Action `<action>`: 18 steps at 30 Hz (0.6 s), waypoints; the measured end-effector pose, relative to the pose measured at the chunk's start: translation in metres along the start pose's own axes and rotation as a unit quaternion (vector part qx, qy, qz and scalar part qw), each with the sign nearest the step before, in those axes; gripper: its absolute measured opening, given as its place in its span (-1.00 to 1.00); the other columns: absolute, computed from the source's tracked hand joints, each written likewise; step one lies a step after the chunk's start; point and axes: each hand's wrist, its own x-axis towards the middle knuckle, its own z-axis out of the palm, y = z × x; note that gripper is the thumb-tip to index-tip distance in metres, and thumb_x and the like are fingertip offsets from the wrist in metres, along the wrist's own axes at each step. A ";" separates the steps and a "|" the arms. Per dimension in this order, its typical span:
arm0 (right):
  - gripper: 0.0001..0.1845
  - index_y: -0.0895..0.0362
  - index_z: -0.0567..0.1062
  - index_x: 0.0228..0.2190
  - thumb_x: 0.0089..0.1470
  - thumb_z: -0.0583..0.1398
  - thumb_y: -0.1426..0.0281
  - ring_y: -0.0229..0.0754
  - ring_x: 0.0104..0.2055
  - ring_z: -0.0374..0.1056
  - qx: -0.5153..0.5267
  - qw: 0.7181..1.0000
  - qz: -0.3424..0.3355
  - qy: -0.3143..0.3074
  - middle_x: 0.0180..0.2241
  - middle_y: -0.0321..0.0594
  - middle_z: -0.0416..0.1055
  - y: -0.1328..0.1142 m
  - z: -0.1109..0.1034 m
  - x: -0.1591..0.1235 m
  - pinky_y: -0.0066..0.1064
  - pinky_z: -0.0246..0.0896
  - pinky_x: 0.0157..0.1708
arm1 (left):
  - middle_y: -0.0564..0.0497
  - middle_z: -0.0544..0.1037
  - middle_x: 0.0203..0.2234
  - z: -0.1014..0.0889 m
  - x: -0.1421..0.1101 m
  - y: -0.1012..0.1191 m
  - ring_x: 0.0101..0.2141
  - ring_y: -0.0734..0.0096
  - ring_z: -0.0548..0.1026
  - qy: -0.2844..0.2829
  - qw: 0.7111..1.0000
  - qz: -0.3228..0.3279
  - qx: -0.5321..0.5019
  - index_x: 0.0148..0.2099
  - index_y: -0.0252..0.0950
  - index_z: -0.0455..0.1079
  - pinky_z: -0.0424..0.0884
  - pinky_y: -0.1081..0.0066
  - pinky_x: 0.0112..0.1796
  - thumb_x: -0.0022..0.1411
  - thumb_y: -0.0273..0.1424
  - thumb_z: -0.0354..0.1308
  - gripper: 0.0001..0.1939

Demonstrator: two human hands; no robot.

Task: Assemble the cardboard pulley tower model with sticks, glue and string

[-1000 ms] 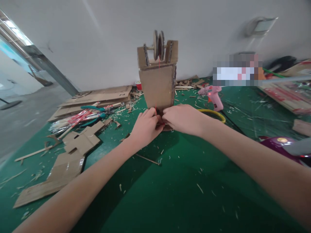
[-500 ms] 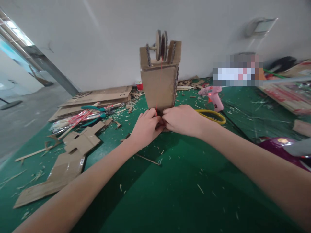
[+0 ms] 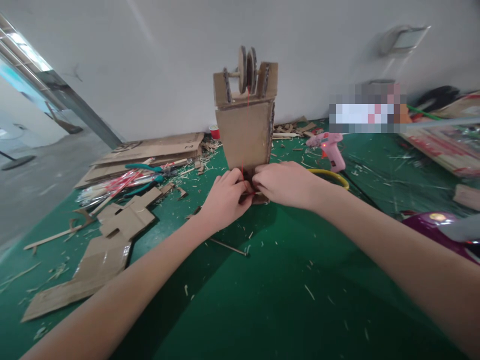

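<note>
An upright cardboard tower (image 3: 245,132) stands in front of me, with a cardboard pulley wheel (image 3: 243,70) on a thin wooden axle between two side brackets. Red string (image 3: 248,112) runs from the wheel down the tower's front face to my fingers. At the tower's base, my left hand (image 3: 227,200) pinches the string between thumb and fingers. Close beside it on the right, my right hand (image 3: 283,185) is closed with its fingertips at a short light stick (image 3: 257,193) wound with red string. Its fingertips are partly hidden.
Cardboard pieces (image 3: 127,220), teal-handled pliers (image 3: 144,187) and packaged sticks lie left. A pink glue gun (image 3: 330,147), a yellow ring (image 3: 333,175) and a purple object (image 3: 431,225) are on the right. A thin stick (image 3: 228,246) lies before my hands on the green table.
My right hand has drawn slightly away from my left, opening a small gap where stick and string show. The tower has shifted slightly left in view.
</note>
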 end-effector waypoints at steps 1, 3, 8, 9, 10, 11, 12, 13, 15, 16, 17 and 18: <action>-0.76 0.14 0.51 -0.41 0.11 0.05 0.39 -0.16 -0.38 0.34 0.001 1.000 0.005 -0.001 -0.32 -0.10 0.48 0.000 -0.001 0.000 -0.38 -0.05 -0.51 | -0.07 0.36 -0.26 0.000 0.000 0.000 -0.19 0.24 0.34 -0.001 1.000 0.001 0.003 -0.26 -0.26 0.45 0.29 0.25 -0.19 0.18 -0.41 0.08 -0.87; -0.77 0.14 0.51 -0.43 0.09 0.06 0.38 -0.17 -0.40 0.33 0.008 1.000 0.013 -0.010 -0.34 -0.11 0.47 0.001 -0.003 0.000 -0.38 -0.07 -0.52 | -0.07 0.36 -0.25 0.000 0.000 0.000 -0.19 0.23 0.34 -0.002 1.000 0.001 0.006 -0.26 -0.25 0.44 0.29 0.25 -0.19 0.19 -0.40 0.08 -0.88; -0.76 0.13 0.51 -0.45 0.06 0.05 0.40 -0.18 -0.40 0.31 0.039 0.999 0.010 -0.031 -0.36 -0.14 0.46 0.000 -0.005 -0.002 -0.39 -0.09 -0.53 | -0.05 0.36 -0.26 0.001 0.000 -0.001 -0.20 0.26 0.35 -0.001 1.000 -0.001 0.000 -0.27 -0.25 0.45 0.29 0.27 -0.19 0.17 -0.42 0.11 -0.89; -0.76 0.13 0.51 -0.44 0.06 0.05 0.41 -0.18 -0.39 0.31 0.045 0.998 0.007 -0.032 -0.36 -0.14 0.46 0.000 -0.005 -0.002 -0.39 -0.08 -0.53 | -0.05 0.36 -0.26 0.001 0.000 -0.001 -0.20 0.26 0.35 -0.001 1.000 0.000 -0.003 -0.27 -0.26 0.45 0.29 0.27 -0.19 0.16 -0.42 0.11 -0.89; -0.76 0.13 0.51 -0.44 0.06 0.05 0.41 -0.19 -0.39 0.31 0.051 0.998 0.007 -0.033 -0.36 -0.14 0.46 0.000 -0.004 -0.002 -0.39 -0.08 -0.52 | -0.05 0.35 -0.26 0.001 0.000 -0.001 -0.19 0.26 0.35 -0.002 1.000 0.001 -0.006 -0.27 -0.26 0.45 0.29 0.27 -0.18 0.15 -0.43 0.11 -0.89; -0.76 0.12 0.51 -0.44 0.06 0.05 0.42 -0.19 -0.39 0.30 0.056 0.998 0.008 -0.032 -0.36 -0.15 0.45 0.000 -0.004 -0.002 -0.39 -0.08 -0.51 | -0.05 0.35 -0.26 0.001 0.000 -0.001 -0.19 0.26 0.35 -0.001 1.000 0.001 -0.008 -0.27 -0.25 0.45 0.29 0.27 -0.18 0.14 -0.43 0.12 -0.89; -0.76 0.12 0.51 -0.44 0.06 0.04 0.41 -0.20 -0.39 0.30 0.060 0.998 0.009 -0.029 -0.36 -0.16 0.45 0.000 -0.003 -0.002 -0.39 -0.08 -0.51 | -0.05 0.35 -0.26 0.000 0.000 -0.001 -0.19 0.26 0.35 0.000 1.000 0.000 -0.011 -0.27 -0.25 0.45 0.29 0.27 -0.18 0.13 -0.44 0.12 -0.89; -0.76 0.11 0.51 -0.45 0.06 0.04 0.41 -0.21 -0.40 0.29 0.063 0.998 0.011 -0.024 -0.37 -0.17 0.44 0.001 -0.001 -0.003 -0.39 -0.09 -0.51 | -0.05 0.35 -0.26 0.000 0.000 -0.001 -0.19 0.26 0.35 0.001 1.000 -0.001 -0.014 -0.27 -0.25 0.45 0.29 0.26 -0.18 0.12 -0.45 0.12 -0.89; -0.75 0.09 0.51 -0.45 0.06 0.03 0.40 -0.22 -0.40 0.27 0.070 0.997 0.017 -0.014 -0.38 -0.20 0.43 0.002 0.001 -0.004 -0.40 -0.12 -0.52 | -0.05 0.35 -0.27 0.000 0.000 -0.001 -0.20 0.27 0.35 0.002 1.000 0.000 -0.018 -0.28 -0.26 0.45 0.30 0.27 -0.18 0.10 -0.47 0.11 -0.88; -0.75 0.08 0.51 -0.45 0.05 0.03 0.39 -0.23 -0.40 0.27 0.074 0.997 0.018 -0.006 -0.38 -0.21 0.43 0.002 0.003 -0.004 -0.40 -0.13 -0.53 | -0.05 0.34 -0.27 -0.001 0.000 -0.001 -0.20 0.27 0.34 0.004 1.000 0.001 -0.019 -0.28 -0.26 0.45 0.30 0.26 -0.19 0.10 -0.48 0.11 -0.87; -0.76 0.07 0.50 -0.45 0.05 0.03 0.38 -0.23 -0.40 0.26 0.080 0.997 0.017 0.004 -0.38 -0.22 0.42 0.003 0.005 -0.005 -0.40 -0.13 -0.53 | -0.05 0.34 -0.28 -0.001 0.000 -0.001 -0.21 0.28 0.34 0.005 1.000 0.002 -0.020 -0.28 -0.27 0.45 0.30 0.26 -0.19 0.09 -0.48 0.11 -0.87; -0.76 0.07 0.50 -0.45 0.05 0.03 0.38 -0.24 -0.39 0.26 0.089 0.996 0.015 0.016 -0.37 -0.24 0.42 0.004 0.007 -0.006 -0.40 -0.14 -0.53 | -0.04 0.33 -0.29 -0.002 0.000 -0.001 -0.21 0.28 0.34 0.004 1.000 0.002 -0.020 -0.29 -0.27 0.45 0.30 0.26 -0.19 0.10 -0.48 0.10 -0.87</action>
